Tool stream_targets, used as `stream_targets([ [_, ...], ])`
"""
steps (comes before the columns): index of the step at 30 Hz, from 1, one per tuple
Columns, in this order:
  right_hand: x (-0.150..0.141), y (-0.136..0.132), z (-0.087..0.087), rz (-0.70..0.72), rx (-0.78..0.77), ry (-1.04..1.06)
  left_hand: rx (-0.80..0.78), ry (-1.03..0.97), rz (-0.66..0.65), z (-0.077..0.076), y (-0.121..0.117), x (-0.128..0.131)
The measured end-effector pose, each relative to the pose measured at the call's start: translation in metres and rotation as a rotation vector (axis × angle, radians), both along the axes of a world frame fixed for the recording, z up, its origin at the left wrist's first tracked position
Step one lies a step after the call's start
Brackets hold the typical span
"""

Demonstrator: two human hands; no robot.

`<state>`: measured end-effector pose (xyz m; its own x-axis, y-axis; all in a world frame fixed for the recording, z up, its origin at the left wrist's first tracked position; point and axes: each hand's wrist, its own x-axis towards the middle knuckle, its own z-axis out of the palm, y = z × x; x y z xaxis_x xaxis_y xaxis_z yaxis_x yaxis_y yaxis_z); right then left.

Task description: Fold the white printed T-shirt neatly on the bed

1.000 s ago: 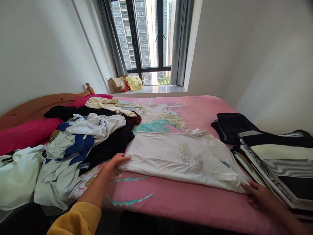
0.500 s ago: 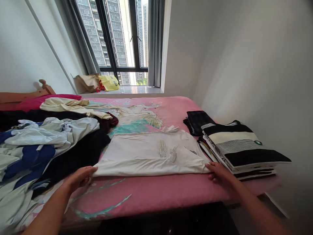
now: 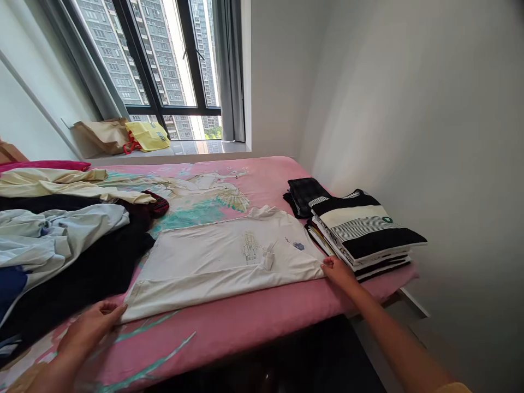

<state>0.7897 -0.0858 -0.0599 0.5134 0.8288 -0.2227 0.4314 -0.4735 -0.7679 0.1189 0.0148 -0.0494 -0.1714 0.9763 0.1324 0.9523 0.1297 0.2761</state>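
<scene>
A white T-shirt [image 3: 213, 262] lies flattened on the pink bed sheet [image 3: 254, 322], folded lengthwise with a small print near its middle. My left hand [image 3: 92, 327] pinches the shirt's near left corner. Far to the right, my right hand [image 3: 338, 271] pinches the shirt's near right corner, close beside a stack of folded clothes [image 3: 362, 234] topped by a black and white striped garment.
A heap of unfolded clothes [image 3: 61, 240], white, blue and black, covers the bed's left side. A dark folded piece [image 3: 303, 192] lies behind the stack. Paper bags [image 3: 123, 136] sit on the window sill. A white wall stands on the right.
The view has swung to the right. Both hands stay at the shirt's near corners, and the near edge has been drawn out straighter.
</scene>
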Motion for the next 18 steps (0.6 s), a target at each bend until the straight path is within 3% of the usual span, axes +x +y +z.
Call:
stream_targets([
  [3, -0.014, -0.011, 0.010, 0.010, 0.218, -0.227, 0.175, 0.075, -0.036, 0.001, -0.007, 0.027],
  [5, -0.025, -0.017, 0.012, 0.112, 0.401, -0.386, 0.357, 0.055, -0.257, -0.002, -0.016, 0.063],
  [7, -0.032, -0.020, 0.007, 0.173, 0.513, -0.459, 0.417, 0.006, -0.498, -0.007, -0.027, 0.105],
  [9, -0.030, -0.022, -0.005, 0.097, 0.507, -0.400, 0.410, -0.030, -0.681, -0.013, -0.038, 0.147],
  [12, -0.014, -0.024, -0.029, -0.032, 0.448, -0.274, 0.406, -0.059, -0.831, -0.016, -0.057, 0.206],
  [15, 0.001, -0.025, -0.048, -0.011, 0.435, -0.186, 0.343, -0.069, -0.978, -0.011, -0.077, 0.268],
  [18, 0.006, -0.022, -0.055, 0.024, 0.442, -0.106, 0.195, -0.038, -1.153, 0.000, -0.090, 0.339],
])
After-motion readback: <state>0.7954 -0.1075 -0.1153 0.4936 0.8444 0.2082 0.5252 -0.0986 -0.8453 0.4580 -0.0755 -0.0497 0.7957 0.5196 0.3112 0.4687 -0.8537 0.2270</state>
